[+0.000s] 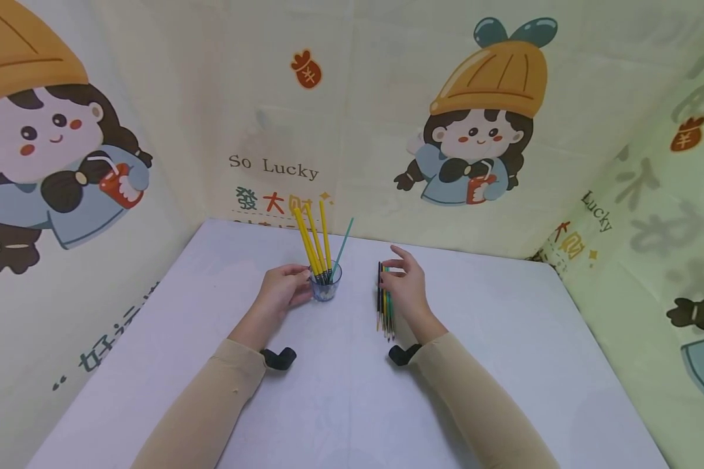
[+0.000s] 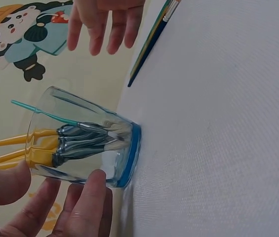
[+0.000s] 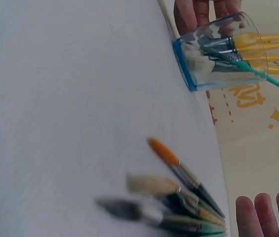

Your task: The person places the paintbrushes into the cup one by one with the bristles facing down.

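Observation:
A clear glass cup (image 1: 325, 292) with a blue base stands upright on the table. Several yellow-handled paintbrushes (image 1: 301, 234) and one teal-handled paintbrush (image 1: 343, 241) lean in it, bristles down. My left hand (image 1: 278, 288) holds the cup from its left side, thumb near the rim and fingers along the wall. To the right lies a small group of paintbrushes (image 1: 386, 316) with dark, green and yellow handles, bristles toward me. Over their handle ends hovers my right hand (image 1: 409, 281), fingers loosely bent and apart. In the right wrist view its fingers (image 3: 265, 215) hold nothing.
The white table (image 1: 328, 404) meets a cream backdrop cloth (image 1: 364, 130) printed with cartoon figures behind and at the sides. Each wrist carries a black camera mount (image 1: 279, 359). The cup and the lying brushes are a short gap apart.

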{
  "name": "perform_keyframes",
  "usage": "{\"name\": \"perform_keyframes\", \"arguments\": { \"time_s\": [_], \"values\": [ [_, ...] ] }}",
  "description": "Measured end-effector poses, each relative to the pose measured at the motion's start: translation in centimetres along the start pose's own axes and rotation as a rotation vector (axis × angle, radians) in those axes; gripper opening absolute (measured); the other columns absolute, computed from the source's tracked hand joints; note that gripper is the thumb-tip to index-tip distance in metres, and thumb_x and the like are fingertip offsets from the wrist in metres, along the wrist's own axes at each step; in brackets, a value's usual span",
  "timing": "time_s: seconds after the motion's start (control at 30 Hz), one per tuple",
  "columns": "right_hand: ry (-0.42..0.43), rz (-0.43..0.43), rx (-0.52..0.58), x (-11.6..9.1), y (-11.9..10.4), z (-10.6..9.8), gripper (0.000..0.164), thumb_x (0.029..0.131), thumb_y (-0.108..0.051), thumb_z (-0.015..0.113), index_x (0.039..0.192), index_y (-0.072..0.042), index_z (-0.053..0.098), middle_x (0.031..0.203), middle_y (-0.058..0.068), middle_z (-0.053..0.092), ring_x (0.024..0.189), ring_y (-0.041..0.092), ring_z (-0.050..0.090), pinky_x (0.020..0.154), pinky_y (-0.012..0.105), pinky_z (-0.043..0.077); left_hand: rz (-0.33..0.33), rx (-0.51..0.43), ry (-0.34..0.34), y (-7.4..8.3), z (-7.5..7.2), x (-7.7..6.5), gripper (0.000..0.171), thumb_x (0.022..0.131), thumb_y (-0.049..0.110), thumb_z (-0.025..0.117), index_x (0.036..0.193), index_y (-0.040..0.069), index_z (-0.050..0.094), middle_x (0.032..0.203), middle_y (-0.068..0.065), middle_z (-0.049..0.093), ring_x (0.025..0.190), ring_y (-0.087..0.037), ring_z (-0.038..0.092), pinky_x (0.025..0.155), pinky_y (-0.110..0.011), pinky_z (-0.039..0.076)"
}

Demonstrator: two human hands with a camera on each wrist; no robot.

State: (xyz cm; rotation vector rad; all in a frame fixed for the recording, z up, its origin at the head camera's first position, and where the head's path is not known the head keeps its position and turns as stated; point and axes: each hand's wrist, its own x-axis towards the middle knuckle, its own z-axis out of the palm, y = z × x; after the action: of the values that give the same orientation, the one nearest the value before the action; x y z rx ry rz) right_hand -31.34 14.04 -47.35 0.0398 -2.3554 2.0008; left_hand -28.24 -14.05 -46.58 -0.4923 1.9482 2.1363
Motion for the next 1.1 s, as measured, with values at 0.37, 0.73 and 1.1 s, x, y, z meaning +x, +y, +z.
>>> {"name": "perform_keyframes", "arguments": {
  "time_s": [0.37, 0.73, 1.1],
  "values": [
    [-0.006, 0.049, -0.058, 0.2, 1.2, -2.3, 0.072, 0.097, 0.002, 0.07, 0.161, -0.023, 0.049, 0.138, 0.022, 0.067, 0.11, 0.036, 0.07, 0.081, 0.033, 0.07, -0.012, 0.012, -0.011, 0.2, -0.1, -0.1, 0.035, 0.108, 0.018, 0.065, 0.141, 0.009, 0.066, 0.144, -0.014, 0.062, 0.128, -0.029, 0.064, 0.108, -0.041, 0.062],
    [-0.04, 0.106, -0.138, 0.2, 1.1, -3.4, 0.073, 0.099, -0.004, 0.07, 0.165, -0.024, 0.043, 0.14, 0.017, 0.065, 0.116, 0.034, 0.069, 0.087, 0.039, 0.07, -0.001, 0.006, -0.016, 0.3, -0.1, -0.3, 0.034, 0.108, 0.018, 0.065, 0.141, 0.008, 0.065, 0.143, -0.014, 0.062, 0.129, -0.029, 0.064, 0.109, -0.041, 0.062],
    [-0.098, 0.23, -0.264, 0.6, 0.3, -3.9, 0.077, 0.098, -0.007, 0.074, 0.165, -0.022, 0.041, 0.135, 0.016, 0.065, 0.098, 0.03, 0.074, 0.071, 0.036, 0.07, -0.002, -0.004, -0.013, 0.0, -0.2, 0.0, 0.035, 0.108, 0.019, 0.065, 0.14, 0.007, 0.065, 0.14, -0.014, 0.063, 0.126, -0.028, 0.063, 0.108, -0.04, 0.062]
  ]
}}
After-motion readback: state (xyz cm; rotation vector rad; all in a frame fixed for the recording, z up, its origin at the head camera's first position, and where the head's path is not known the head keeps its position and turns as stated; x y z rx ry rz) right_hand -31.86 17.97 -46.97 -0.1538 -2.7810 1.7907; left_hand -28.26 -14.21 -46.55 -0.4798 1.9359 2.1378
